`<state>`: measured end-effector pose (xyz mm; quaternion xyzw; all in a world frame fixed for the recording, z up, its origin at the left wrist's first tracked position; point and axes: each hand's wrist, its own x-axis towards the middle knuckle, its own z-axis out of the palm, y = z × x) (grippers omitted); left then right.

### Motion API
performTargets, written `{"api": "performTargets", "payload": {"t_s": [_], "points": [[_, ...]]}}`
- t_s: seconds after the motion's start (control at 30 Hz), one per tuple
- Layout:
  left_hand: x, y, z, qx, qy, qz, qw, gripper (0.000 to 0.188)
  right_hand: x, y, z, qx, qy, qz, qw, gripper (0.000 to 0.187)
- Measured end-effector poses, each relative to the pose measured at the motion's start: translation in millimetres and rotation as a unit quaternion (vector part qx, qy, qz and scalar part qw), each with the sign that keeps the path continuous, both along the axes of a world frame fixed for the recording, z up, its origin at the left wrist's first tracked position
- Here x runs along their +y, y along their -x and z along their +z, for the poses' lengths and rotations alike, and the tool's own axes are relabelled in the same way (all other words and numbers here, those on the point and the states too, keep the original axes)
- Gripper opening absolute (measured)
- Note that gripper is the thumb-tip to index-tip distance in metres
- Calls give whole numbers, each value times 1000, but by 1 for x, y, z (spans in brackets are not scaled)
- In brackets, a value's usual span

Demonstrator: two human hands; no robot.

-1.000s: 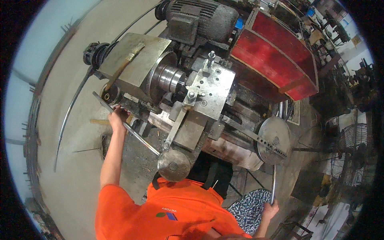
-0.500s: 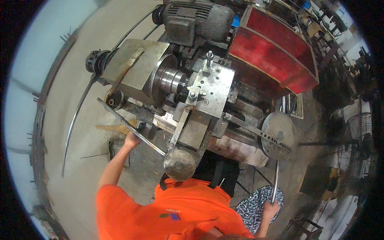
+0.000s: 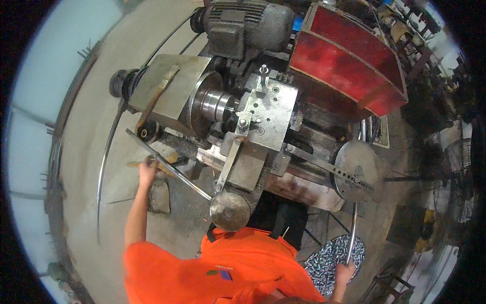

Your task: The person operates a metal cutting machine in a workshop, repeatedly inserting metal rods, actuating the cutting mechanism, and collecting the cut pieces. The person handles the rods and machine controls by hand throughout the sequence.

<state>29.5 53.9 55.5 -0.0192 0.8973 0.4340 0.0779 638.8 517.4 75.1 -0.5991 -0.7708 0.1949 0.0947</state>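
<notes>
My right hand (image 3: pixel 345 273) is closed round the lower end of a shiny metal lever (image 3: pixel 352 235), which hangs below the round metal disc (image 3: pixel 357 164) on the machine's right side. My left hand (image 3: pixel 147 172) is beside a long steel lever (image 3: pixel 174 172) that slants down to a smaller round disc (image 3: pixel 229 209); its fingers are blurred, and whether they touch anything does not show. Between the discs sits the lathe's metal tool block (image 3: pixel 273 111), with a bolted clamp. The shiny stepped chuck (image 3: pixel 217 105) faces it from the left.
A brush (image 3: pixel 161 93) lies across the grey headstock (image 3: pixel 177 71). Behind stand a dark motor (image 3: pixel 248 25) and a red box (image 3: pixel 329 66). Beside my right hand is a round container of many small metal pieces (image 3: pixel 324 266). A yellowish object (image 3: pixel 167 158) shows beyond my left hand.
My left hand has moved up and to the left, toward the slanted lever's upper end. My right hand stays on its lever; the whole view has shifted slightly.
</notes>
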Motion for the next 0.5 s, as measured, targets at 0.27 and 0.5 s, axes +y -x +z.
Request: {"api": "performTargets", "payload": {"t_s": [0.27, 0.5], "points": [[94, 4, 46, 44, -412, 274, 868, 24, -24, 7, -11, 94, 24, -10, 995, 12], [99, 7, 49, 70, -398, 242, 882, 16, -49, 22, -14, 116, 53, -28, 991, 8]]}}
